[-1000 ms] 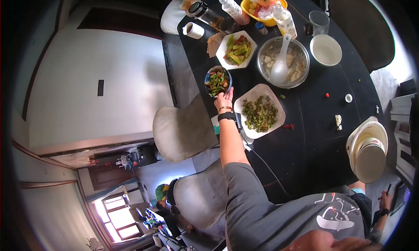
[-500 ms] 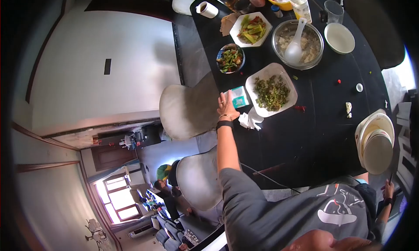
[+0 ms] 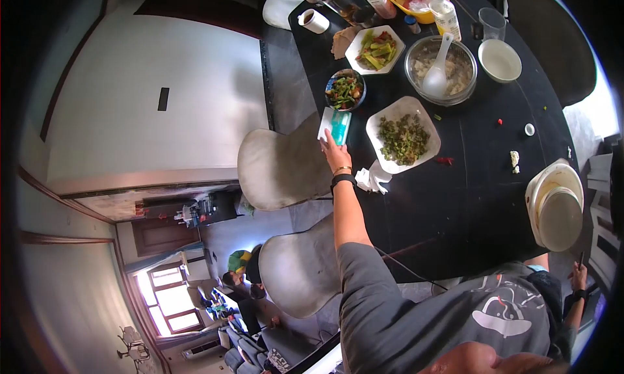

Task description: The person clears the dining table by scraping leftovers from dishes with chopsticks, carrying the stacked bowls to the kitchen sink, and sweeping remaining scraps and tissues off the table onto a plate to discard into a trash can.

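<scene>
Left hand holds a flat rectangular packet of white and teal colour, with the fingers laid on its near end; the palm faces down. Right hand is low at the far right side, away from the dishes; it seems to close on something thin and dark, but it is too small to tell what.

The packet is at the edge of the black table. Just ahead of it stands a round blue-rimmed bowl with green and red food, so the way forward is blocked by this bowl. On the packet's right side, with a narrow piece of table between, is a white square dish of chopped greens. Crumpled white tissue lies close to this dish, to the right of the wrist.

Farther ahead are a white hexagonal plate with green pieces and a large round bowl with pale food, in which a white spoon rests. A pale empty bowl is beside it. Some stacked pale bowls stand at the table edge near the body. A grey chair is to the left of the arm.
</scene>
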### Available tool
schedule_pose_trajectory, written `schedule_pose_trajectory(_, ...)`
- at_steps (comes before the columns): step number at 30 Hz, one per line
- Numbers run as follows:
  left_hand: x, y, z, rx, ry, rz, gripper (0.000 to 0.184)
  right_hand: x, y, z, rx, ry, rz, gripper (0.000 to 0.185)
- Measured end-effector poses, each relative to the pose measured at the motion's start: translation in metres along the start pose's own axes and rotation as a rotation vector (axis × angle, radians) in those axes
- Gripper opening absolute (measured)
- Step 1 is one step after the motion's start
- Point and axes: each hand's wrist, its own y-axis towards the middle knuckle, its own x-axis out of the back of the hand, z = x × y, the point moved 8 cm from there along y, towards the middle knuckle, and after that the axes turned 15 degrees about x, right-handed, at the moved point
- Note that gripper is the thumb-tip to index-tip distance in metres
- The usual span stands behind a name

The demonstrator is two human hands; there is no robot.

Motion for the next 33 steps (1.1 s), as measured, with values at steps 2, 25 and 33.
schedule_pose_trajectory(2,0.013,-0.003,-0.004,-0.024,-0.223,-0.049,0.070,0.002,-0.007,-0.004,-0.040,-0.006,0.023,0.028)
schedule_pose_trajectory(25,0.021,-0.191,-0.080,0.033,-0.108,0.462,0.021,-0.022,0.020,0.046,0.120,0.017,0.002,0.033)
schedule_pose_trajectory(33,-0.081,-0.141,-0.009,0.867,-0.789,0.968,0.031,-0.018,0.019,0.173,0.239,0.294,-0.114,0.042)
